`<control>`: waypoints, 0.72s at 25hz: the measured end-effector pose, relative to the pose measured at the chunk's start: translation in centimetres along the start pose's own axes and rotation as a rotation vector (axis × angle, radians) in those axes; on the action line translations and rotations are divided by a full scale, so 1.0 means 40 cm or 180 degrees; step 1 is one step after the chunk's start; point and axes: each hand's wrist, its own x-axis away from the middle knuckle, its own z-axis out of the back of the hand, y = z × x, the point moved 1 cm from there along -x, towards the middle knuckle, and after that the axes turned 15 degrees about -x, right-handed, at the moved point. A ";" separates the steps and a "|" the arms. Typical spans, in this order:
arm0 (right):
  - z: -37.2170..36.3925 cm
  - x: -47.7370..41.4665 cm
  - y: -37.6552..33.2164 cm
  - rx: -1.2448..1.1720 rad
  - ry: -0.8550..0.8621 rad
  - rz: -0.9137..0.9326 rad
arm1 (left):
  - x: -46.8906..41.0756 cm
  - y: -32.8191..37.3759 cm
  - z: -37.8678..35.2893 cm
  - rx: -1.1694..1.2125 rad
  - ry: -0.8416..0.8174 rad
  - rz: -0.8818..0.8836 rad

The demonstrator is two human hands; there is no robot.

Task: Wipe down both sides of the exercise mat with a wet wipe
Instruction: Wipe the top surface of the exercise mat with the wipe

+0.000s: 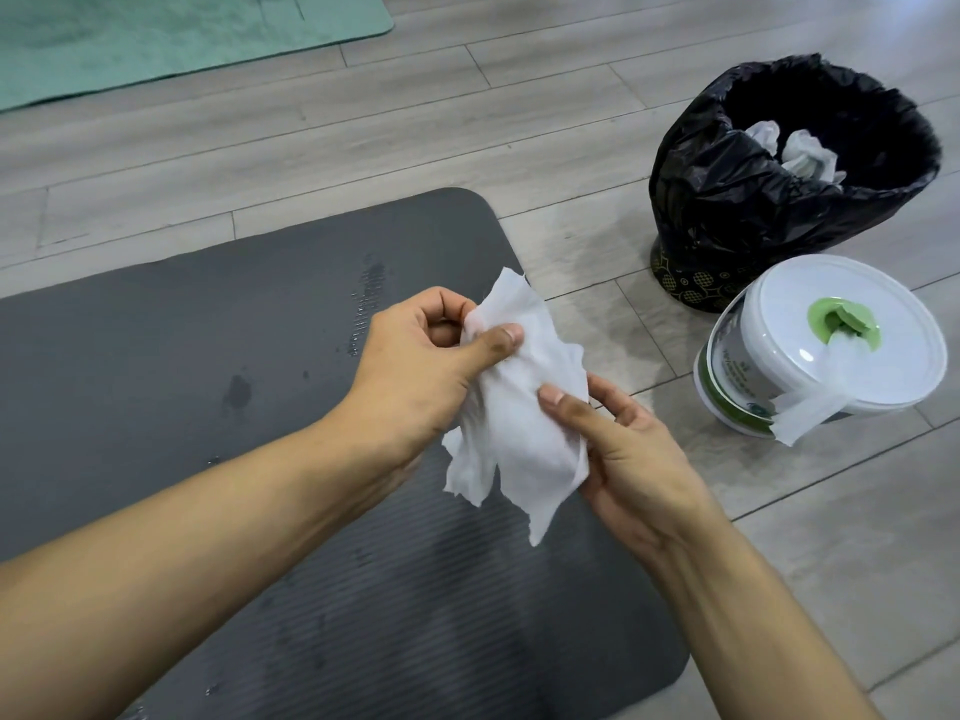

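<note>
A dark grey ribbed exercise mat (pixel 218 356) lies flat on the floor, with wet streaks and drops on its surface. Above its right edge I hold a crumpled white wet wipe (pixel 524 418) in both hands. My left hand (pixel 426 366) pinches the wipe's upper part between thumb and fingers. My right hand (pixel 628 454) grips the wipe's lower right side, thumb on top and fingers behind it.
A white tub of wet wipes (pixel 826 345) with a green opening stands on the floor to the right, one wipe hanging out. Behind it is a bin lined with a black bag (pixel 779 189) holding used wipes. A green mat (pixel 156 39) lies at the far left.
</note>
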 end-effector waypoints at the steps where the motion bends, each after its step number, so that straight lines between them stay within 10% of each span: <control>1: -0.003 -0.002 0.002 -0.0122 -0.0261 -0.0223 | 0.003 0.007 -0.002 0.0159 -0.0041 0.0072; 5: 0.001 -0.001 0.017 0.0040 -0.0745 -0.0615 | 0.008 0.025 -0.009 0.0536 -0.0299 0.0442; 13: -0.015 -0.024 0.019 0.0787 -0.0098 0.0451 | 0.010 -0.075 0.027 0.0446 -0.1278 0.1673; 18: -0.015 -0.041 0.044 0.0579 -0.0207 -0.0048 | -0.004 -0.139 0.046 0.0535 -0.0728 0.1508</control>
